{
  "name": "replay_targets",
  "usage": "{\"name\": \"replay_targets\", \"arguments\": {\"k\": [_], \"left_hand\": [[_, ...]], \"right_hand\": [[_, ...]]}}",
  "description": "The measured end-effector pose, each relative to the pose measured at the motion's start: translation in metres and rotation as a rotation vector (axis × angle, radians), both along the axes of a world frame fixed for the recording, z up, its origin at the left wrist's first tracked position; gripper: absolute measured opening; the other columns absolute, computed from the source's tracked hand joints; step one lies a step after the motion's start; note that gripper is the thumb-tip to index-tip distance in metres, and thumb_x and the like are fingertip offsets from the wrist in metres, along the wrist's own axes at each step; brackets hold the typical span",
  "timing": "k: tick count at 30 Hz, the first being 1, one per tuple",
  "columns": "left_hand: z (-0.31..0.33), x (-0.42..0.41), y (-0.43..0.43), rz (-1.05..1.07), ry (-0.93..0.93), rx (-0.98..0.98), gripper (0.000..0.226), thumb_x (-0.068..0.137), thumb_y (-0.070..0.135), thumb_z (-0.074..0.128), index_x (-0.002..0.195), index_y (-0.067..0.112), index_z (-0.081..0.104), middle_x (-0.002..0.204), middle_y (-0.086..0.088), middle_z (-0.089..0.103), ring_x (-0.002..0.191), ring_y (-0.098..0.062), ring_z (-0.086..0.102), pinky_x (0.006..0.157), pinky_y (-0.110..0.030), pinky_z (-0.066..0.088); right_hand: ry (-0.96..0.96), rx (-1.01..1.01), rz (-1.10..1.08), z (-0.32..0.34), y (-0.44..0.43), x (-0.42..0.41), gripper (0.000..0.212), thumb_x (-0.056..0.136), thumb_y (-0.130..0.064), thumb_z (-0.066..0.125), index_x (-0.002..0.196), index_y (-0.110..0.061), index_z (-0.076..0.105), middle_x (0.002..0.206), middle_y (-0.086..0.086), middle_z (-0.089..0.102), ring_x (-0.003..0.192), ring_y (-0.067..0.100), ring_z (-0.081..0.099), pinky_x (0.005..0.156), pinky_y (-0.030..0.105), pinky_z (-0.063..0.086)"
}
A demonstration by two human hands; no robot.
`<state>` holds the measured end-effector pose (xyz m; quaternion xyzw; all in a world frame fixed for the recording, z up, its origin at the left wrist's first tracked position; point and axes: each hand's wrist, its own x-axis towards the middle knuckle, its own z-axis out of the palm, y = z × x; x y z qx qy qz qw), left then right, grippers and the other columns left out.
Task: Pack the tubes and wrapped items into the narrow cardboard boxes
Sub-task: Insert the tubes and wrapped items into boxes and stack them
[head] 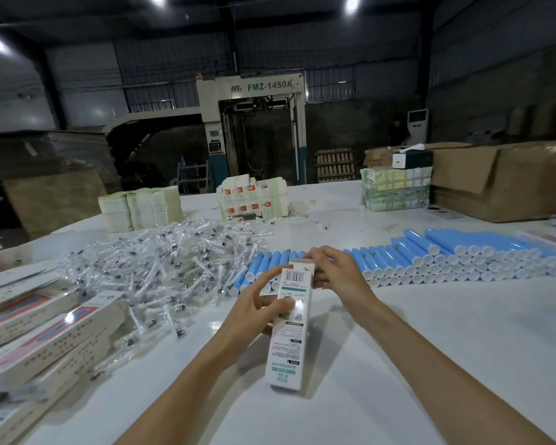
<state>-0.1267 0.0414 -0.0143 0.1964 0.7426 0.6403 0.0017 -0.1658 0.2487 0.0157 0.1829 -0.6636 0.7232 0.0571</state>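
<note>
A narrow white cardboard box (290, 329) with a barcode and green print is held above the white table (430, 348), its far end raised. My left hand (254, 308) grips its middle from the left. My right hand (333, 268) has its fingers curled at the box's open top flap. Behind the hands lie rows of blue tubes with white caps (446, 258). A heap of clear-wrapped items (161, 264) spreads to the left of the tubes.
Several closed narrow boxes (45, 335) are piled at the left edge. Stacks of flat box blanks (142, 208) and printed flat cartons (252, 199) stand farther back. A wrapped bundle (395, 189) and large brown cartons (501, 178) stand at the back right.
</note>
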Motion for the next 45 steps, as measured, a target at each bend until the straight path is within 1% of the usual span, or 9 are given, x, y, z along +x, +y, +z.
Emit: {"name": "replay_targets", "arguments": {"k": [4,7,15,20,24,32,37,39,45], "left_hand": [[0.001,0.002,0.004,-0.009,0.017,-0.028,0.051,0.097,0.033,0.072,0.137,0.059,0.054,0.111,-0.006,0.082,0.093,-0.021,0.080,0.069,-0.028,0.061],[0.002,0.002,0.003,0.007,0.024,-0.054,0.053,0.094,0.035,0.071,0.138,0.057,0.053,0.108,-0.002,0.083,0.091,-0.018,0.080,0.066,-0.026,0.060],[0.003,0.003,-0.001,-0.003,0.036,-0.018,0.063,0.096,0.034,0.074,0.149,0.045,0.041,0.119,-0.009,0.080,0.102,-0.031,0.079,0.082,-0.046,0.065],[0.003,0.004,-0.001,-0.003,0.031,0.004,0.069,0.096,0.025,0.080,0.146,0.049,0.039,0.117,-0.014,0.080,0.099,-0.034,0.080,0.073,-0.044,0.065],[0.004,0.003,-0.003,-0.019,0.062,-0.024,0.075,0.096,0.024,0.082,0.151,0.052,0.040,0.118,-0.012,0.080,0.106,-0.031,0.079,0.074,-0.043,0.066],[0.001,-0.002,-0.005,-0.019,0.059,-0.008,0.071,0.094,0.032,0.083,0.150,0.053,0.046,0.114,-0.013,0.081,0.100,-0.033,0.081,0.073,-0.043,0.066],[-0.002,-0.005,-0.005,0.023,0.067,0.020,0.066,0.093,0.032,0.083,0.148,0.048,0.049,0.112,-0.014,0.081,0.098,-0.033,0.081,0.071,-0.044,0.065],[-0.002,-0.005,-0.004,0.023,0.057,0.042,0.062,0.093,0.033,0.083,0.145,0.045,0.052,0.111,-0.015,0.081,0.098,-0.035,0.080,0.072,-0.045,0.066],[-0.004,-0.003,0.003,0.033,0.046,0.086,0.055,0.094,0.027,0.085,0.139,0.040,0.056,0.107,-0.018,0.081,0.094,-0.037,0.081,0.068,-0.040,0.064]], "right_hand": [[-0.161,-0.058,-0.005,0.000,0.000,0.000,0.026,0.104,-0.025,0.062,0.104,-0.002,0.073,0.099,0.017,0.079,0.093,0.034,0.078,0.069,0.028,0.060],[-0.187,-0.045,0.100,-0.001,0.002,0.003,0.024,0.102,-0.023,0.065,0.107,-0.004,0.079,0.103,0.018,0.079,0.097,0.031,0.078,0.074,0.028,0.060],[-0.216,-0.061,0.205,0.000,0.003,0.001,0.021,0.097,-0.023,0.073,0.106,-0.006,0.082,0.109,0.020,0.078,0.103,0.030,0.076,0.082,0.031,0.061],[-0.220,-0.066,0.148,0.000,0.000,-0.001,0.015,0.097,-0.017,0.072,0.099,-0.005,0.082,0.104,0.021,0.078,0.096,0.029,0.078,0.075,0.029,0.061],[-0.204,-0.030,0.182,0.003,0.003,0.000,0.017,0.095,-0.015,0.074,0.104,-0.002,0.081,0.106,0.021,0.078,0.100,0.030,0.077,0.079,0.030,0.061],[-0.107,0.024,0.303,0.008,0.011,0.002,0.022,0.099,-0.019,0.069,0.109,-0.003,0.081,0.112,0.020,0.077,0.109,0.030,0.074,0.087,0.027,0.059],[0.010,0.116,0.255,0.003,0.006,0.000,0.022,0.095,-0.021,0.077,0.115,-0.012,0.080,0.111,0.014,0.079,0.108,0.031,0.075,0.098,0.037,0.059],[0.021,0.115,0.196,0.001,0.005,-0.002,0.018,0.093,-0.020,0.079,0.110,-0.013,0.083,0.107,0.013,0.080,0.103,0.030,0.077,0.097,0.038,0.060],[0.076,0.136,0.145,-0.003,0.006,-0.006,0.011,0.096,-0.021,0.076,0.103,-0.017,0.084,0.099,0.011,0.081,0.095,0.027,0.078,0.086,0.029,0.060]]}}
